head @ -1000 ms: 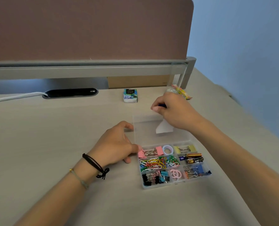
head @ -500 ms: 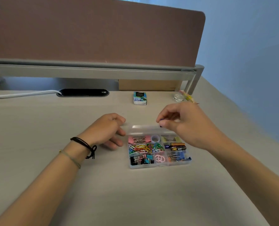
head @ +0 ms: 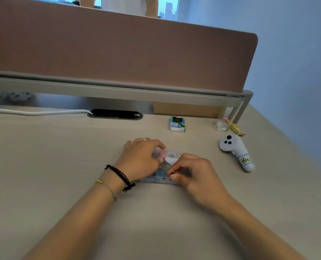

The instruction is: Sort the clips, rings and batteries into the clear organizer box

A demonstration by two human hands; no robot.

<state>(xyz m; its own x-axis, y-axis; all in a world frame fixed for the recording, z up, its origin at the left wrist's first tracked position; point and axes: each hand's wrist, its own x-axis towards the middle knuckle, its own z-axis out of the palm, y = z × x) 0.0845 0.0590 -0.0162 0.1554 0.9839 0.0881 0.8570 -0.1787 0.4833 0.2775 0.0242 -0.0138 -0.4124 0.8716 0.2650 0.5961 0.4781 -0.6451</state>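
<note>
two hands (head: pixel 142 159) (head: pixel 195 173) covering organizer box (head: pixel 157 180), plush toy (head: pixel 236 152) near

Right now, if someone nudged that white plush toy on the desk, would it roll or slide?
The plush toy looks soft and light, so it would probably slide or flop. Its bent, handle-like shape lying flat on the desk makes rolling unlikely. Being stuffed fabric, it seems hardly fragile.

Beige desk (head: pixel 43 166), brown divider panel (head: pixel 118 53) on grey rail (head: pixel 118 92), pale blue wall (head: pixel 296 53), window (head: pixel 167 10) behind
</note>
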